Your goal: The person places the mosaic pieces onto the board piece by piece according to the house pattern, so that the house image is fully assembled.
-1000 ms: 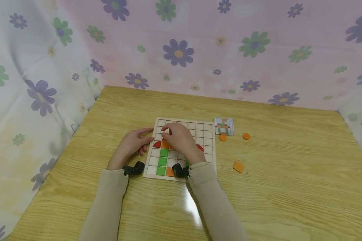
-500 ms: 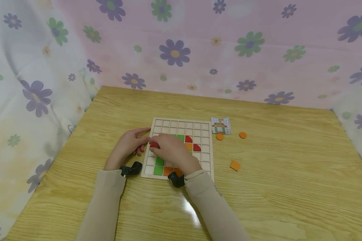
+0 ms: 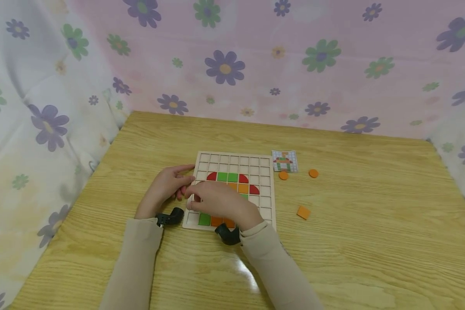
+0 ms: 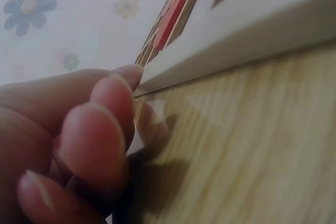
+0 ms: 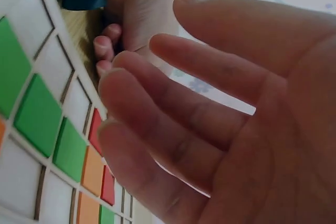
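Note:
A wooden grid board (image 3: 254, 171) lies on the table with coloured tiles set in its cells. At its left edge, my left hand (image 3: 164, 188) touches the rim with the fingertips, its other fingers bent. My right hand (image 3: 221, 200) hovers over the board's left part, hiding several tiles. Nothing shows between its loosely bent fingers in the right wrist view. Visible tiles include a red quarter-round (image 3: 254, 189), a green square (image 3: 233, 177) and an orange square (image 3: 243, 188). In the left wrist view, a red tile (image 4: 172, 19) stands slightly above the board's side.
Right of the board lies a small printed pattern card (image 3: 284, 162). Close by are two orange discs (image 3: 283, 175) and, nearer the front, a loose orange square tile (image 3: 303, 212). Flowered cloth (image 3: 255, 64) hangs behind the table.
My right hand has moved left and toward the front over the board, uncovering red and green tiles in the upper row. My left hand stays at the board's edge.

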The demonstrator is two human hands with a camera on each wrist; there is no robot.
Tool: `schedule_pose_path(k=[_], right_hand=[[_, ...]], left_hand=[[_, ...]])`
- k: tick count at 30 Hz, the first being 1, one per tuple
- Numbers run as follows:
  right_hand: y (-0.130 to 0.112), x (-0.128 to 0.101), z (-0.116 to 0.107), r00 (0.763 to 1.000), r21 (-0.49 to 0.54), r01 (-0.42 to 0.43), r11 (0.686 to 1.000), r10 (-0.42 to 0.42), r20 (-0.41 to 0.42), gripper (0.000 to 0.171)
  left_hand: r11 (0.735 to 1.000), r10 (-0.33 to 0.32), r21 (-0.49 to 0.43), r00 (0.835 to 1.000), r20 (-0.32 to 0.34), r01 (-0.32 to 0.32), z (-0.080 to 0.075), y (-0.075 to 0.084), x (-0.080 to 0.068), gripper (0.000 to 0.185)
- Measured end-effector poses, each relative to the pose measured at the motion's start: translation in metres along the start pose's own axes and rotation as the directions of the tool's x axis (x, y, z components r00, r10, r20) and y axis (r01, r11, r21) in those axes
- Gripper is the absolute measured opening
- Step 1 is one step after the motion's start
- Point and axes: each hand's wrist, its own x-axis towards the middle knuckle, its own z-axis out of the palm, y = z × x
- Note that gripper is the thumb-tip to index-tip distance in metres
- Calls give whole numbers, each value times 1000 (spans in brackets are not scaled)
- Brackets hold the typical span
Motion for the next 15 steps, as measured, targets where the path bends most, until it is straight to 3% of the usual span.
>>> schedule_pose_path(k=[10,15], right_hand=[[12,-28,-2,998,-1,-47,999,47,-39,28],[27,-47,-9,997,65,-54,996,57,-44,29]], left_hand=[[997,-46,-62,999,17,47,4,1,3,43],[997,-57,-45,998,4,57,3,3,3,44]])
